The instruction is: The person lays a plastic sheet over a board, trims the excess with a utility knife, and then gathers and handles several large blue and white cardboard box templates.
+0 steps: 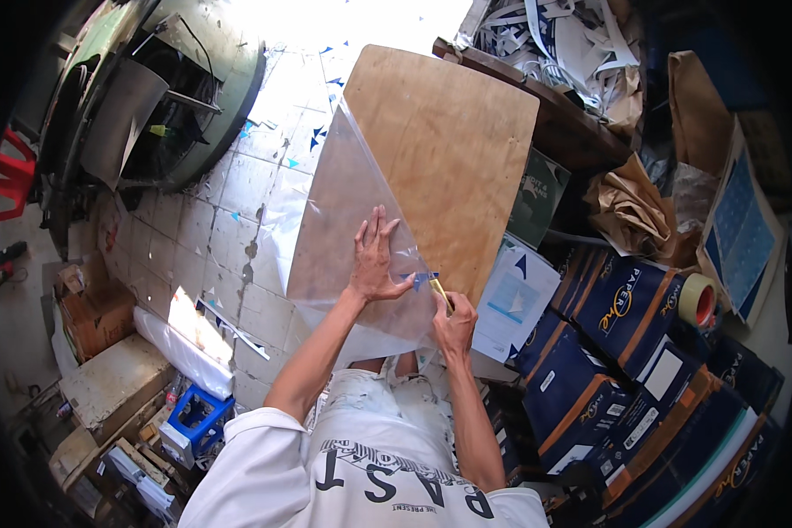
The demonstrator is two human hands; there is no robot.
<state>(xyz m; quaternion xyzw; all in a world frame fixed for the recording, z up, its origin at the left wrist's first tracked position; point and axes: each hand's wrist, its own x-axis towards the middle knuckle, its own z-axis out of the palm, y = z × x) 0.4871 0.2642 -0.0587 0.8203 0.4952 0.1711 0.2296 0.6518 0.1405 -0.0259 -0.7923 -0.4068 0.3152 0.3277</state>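
Note:
A clear plastic sheet [336, 198] covers the left part of a light brown wooden board [453, 150], its edge running slantwise over the wood. My left hand [377, 262] lies flat on the sheet near that edge, fingers stretched and thumb pointing right. Just to its right, my right hand [455, 326] is closed round a slim yellow cutter knife [441, 289], whose tip is at the sheet's slanted edge. A small blue patch [423, 279] shows by the tip, between thumb and knife. The sheet hangs past the board's near and left sides.
Dark blue cartons [607, 308] are stacked at the right, with a tape roll [697, 299] on top. White printed papers [517, 295] lie beside the board. A bin of paper strips [554, 40] stands far right. Blue scraps dot the tiled floor [238, 229]. A blue stool [198, 418] is at lower left.

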